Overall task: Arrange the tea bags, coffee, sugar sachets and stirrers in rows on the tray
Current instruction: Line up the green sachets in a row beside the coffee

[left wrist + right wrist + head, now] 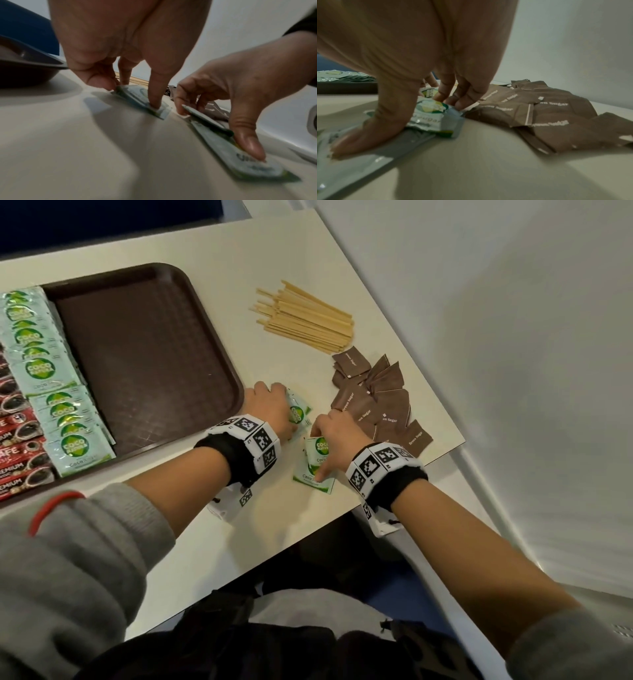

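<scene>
Now both hands work on the cream surface [205, 542] beside the dark brown plastic tray [147, 354]. Left hand [270, 409] pinches 1 pale green coconut-sugar sachet [297, 413]; right hand [337, 440] grasps another [317, 448] atop a third. Brown sugar sachets [380, 402] and wooden stirrers [308, 320] lie nearby.

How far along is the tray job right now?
Done: coffee sachets and a green sachet row line the tray at its left. In hand: left hand and right hand each pinch loose green sachets on the table. Left: stirrers and brown sugar sachets, both off the tray.
</scene>
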Tool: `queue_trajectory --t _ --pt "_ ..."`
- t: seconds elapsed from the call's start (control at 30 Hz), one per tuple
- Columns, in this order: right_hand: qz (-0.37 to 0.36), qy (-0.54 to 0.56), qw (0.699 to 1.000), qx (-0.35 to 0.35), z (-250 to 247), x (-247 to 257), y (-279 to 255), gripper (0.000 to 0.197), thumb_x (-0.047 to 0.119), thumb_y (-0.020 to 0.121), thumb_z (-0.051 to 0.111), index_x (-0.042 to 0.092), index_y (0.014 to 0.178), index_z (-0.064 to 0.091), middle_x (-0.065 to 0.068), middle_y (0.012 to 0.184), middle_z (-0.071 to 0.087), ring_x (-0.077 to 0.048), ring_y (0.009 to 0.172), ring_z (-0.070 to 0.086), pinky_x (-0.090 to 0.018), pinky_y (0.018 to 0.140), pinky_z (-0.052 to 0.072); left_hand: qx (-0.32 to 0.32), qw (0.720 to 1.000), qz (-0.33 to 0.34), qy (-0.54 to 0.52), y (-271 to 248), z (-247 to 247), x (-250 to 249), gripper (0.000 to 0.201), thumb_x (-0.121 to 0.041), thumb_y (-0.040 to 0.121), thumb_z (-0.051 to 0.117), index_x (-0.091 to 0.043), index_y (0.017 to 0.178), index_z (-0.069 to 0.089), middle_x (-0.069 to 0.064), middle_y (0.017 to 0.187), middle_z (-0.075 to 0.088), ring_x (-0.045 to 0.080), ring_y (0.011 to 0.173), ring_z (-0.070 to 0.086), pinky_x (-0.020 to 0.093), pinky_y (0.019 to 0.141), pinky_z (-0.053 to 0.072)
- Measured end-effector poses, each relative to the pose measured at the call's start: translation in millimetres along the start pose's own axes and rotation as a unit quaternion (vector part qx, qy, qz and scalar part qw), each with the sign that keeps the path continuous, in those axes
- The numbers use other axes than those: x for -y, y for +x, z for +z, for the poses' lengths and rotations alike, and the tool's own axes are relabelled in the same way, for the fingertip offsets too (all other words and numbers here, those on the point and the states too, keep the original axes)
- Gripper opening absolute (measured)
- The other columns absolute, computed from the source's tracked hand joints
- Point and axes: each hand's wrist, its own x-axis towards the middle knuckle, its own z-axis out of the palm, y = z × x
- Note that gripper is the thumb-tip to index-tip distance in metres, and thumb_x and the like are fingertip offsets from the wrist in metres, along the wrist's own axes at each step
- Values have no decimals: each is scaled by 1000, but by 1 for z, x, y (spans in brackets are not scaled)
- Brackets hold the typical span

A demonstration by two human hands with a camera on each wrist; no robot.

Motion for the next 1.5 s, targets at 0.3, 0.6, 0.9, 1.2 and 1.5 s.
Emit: queue_trajectory --t 0.3,0.6,0.9,1.2,1.5 --pt "-23 -115 993 25 -10 7 2 51 47 71 75 19 111 58 -5 113 57 -26 115 44 -39 96 32 50 996 13 -70 -4 -13 6 41 -25 92 55 -2 122 40 18 117 56 33 102 55 33 71 38" --pt "-74 56 996 9 -36 31 12 30 25 76 76 21 99 58 2 92 57 -18 88 51 -25 73 35 26 957 10 -289 -23 -32 49 29 -17 92 45 -20 121 42 9 106 62 26 88 64 36 79 53" --pt "-162 131 977 -35 -70 114 45 29 16 84 67 14 108 51 -3 97 61 -21 85 58 -31 70 47 -52 798 -85 -595 -48 -63 107 28 -32 88 55 -10 105 53 12 108 63 26 96 66 44 74 59" --pt "-183 180 960 -114 -52 212 82 33 29 62 86 19 82 61 2 80 65 -8 69 59 -19 60 48 -154 789 -79 -589 -74 -80 202 33 -11 88 63 -4 116 45 11 113 64 20 86 68 28 59 60" --pt "-233 119 965 -20 -38 282 105 35 32 70 80 17 99 66 -1 103 68 -12 96 61 -17 77 47 -208 782 -113 -576 -93 -91 276 43 -16 78 75 -19 111 48 6 116 66 23 100 67 49 81 57"
